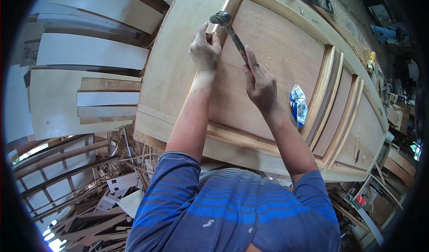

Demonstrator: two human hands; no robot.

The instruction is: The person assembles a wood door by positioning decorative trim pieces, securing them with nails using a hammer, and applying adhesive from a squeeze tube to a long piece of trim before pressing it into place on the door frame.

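My right hand [261,83] is closed round the handle of a hammer [237,39]. The dark metal head is raised just above and beside the fingertips of my left hand [205,51]. My left thumb and fingers are pinched together at a raised wooden strip [228,10] along the inner frame edge. Whatever they hold is too small or hidden to make out. Both hands are over a large pale wooden panel [172,42] with framed, recessed sections. A blue and white plastic packet [298,105] lies in the large recess, right of my right forearm.
Raised wooden dividers [318,89] cross the panel on the right. A dark-bladed saw-like tool [313,1] lies at its far edge. Stacked boards [91,48] are on the left, with scrap wood [96,225] piled below. A small yellow object [371,60] stands at the far right.
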